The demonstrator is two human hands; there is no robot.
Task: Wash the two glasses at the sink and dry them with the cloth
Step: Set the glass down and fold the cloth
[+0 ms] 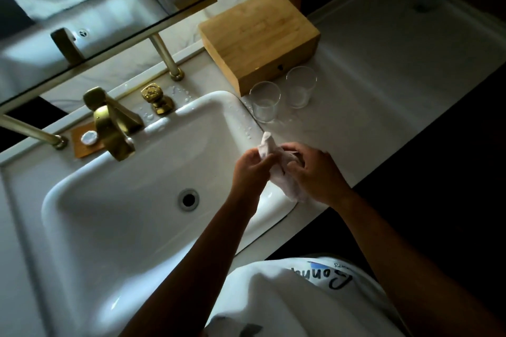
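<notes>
Two clear glasses stand upright on the white counter right of the sink: one glass (pixel 265 101) near the basin's corner, the other glass (pixel 300 87) just right of it. Both of my hands hold a crumpled white cloth (pixel 282 172) over the sink's right rim. My left hand (pixel 250 169) grips its upper end, while my right hand (pixel 315 172) closes around its middle. Neither hand touches a glass. The white sink basin (pixel 109 200) lies to the left, its drain (pixel 189 199) at its middle.
A brass faucet (pixel 115 126) and a brass knob (pixel 156 98) sit behind the basin, with water drops around them. A wooden box (pixel 260 35) stands right behind the glasses. A mirror (pixel 82 22) hangs above on brass posts. A small soap dish (pixel 87 139) rests left of the faucet.
</notes>
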